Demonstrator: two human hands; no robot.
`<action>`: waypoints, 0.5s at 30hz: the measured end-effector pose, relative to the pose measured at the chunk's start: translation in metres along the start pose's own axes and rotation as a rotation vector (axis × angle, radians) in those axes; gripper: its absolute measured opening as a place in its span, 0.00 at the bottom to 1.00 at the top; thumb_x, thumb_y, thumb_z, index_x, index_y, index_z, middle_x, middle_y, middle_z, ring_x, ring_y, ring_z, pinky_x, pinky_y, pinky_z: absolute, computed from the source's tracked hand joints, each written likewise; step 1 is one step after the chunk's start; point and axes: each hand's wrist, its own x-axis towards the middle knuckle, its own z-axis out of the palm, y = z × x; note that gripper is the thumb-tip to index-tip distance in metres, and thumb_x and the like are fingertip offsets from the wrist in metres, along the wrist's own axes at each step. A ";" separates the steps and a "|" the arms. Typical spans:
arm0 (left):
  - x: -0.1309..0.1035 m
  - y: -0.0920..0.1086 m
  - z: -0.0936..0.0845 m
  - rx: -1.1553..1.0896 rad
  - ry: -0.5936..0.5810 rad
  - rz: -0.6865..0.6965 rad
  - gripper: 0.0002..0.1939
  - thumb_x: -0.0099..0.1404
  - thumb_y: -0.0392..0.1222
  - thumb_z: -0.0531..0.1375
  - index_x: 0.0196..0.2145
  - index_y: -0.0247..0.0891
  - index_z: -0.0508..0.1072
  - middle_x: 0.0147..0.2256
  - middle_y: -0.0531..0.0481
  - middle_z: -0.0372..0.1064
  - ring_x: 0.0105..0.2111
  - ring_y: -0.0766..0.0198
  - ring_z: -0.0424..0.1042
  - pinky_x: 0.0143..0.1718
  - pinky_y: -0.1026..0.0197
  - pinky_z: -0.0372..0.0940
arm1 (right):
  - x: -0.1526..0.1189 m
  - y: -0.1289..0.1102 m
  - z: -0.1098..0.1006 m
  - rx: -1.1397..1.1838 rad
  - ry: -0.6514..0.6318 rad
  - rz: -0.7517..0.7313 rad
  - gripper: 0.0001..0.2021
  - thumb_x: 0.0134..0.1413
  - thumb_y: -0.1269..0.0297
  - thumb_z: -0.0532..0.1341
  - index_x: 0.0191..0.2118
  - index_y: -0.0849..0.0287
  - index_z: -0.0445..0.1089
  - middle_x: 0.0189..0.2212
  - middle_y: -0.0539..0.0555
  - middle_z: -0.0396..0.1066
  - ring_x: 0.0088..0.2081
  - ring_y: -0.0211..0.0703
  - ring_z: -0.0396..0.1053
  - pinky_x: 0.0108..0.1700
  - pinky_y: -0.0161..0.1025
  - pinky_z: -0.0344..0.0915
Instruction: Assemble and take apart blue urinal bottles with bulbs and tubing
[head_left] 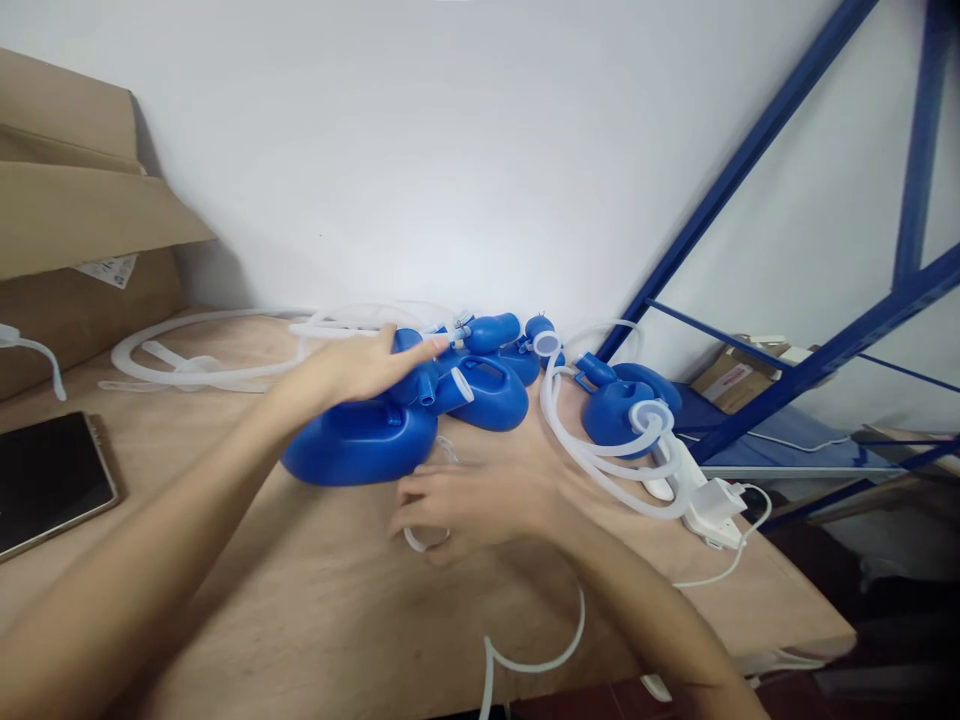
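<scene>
My left hand (367, 367) reaches over a blue plastic container (360, 445) at the middle-left, its thumb stretched across the upper blue part and its other fingers mostly hidden. It appears to grip that container. In front and to the right, my right hand (476, 500) is slightly blurred, with curled fingers around a thin white cord (415, 541). Behind the hands lies a second blue container (495, 395) with a pale-rimmed opening. Another blue container (619, 415) rests further right, beside coiled translucent tubing (592, 465).
A dark-screened phone (52, 480) lies at the left below cardboard boxes (82, 200). Long pale tubing (187, 375) loops at the back left. On the right are a white power strip (709, 510) with a plugged-in adapter and a blue metal rack (739, 170).
</scene>
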 end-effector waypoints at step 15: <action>0.019 -0.002 0.009 -0.090 -0.055 0.004 0.45 0.61 0.74 0.53 0.64 0.38 0.71 0.61 0.32 0.74 0.59 0.35 0.73 0.56 0.46 0.68 | -0.038 0.066 -0.035 0.133 0.892 0.162 0.15 0.67 0.56 0.66 0.56 0.50 0.77 0.54 0.57 0.69 0.58 0.50 0.70 0.64 0.53 0.67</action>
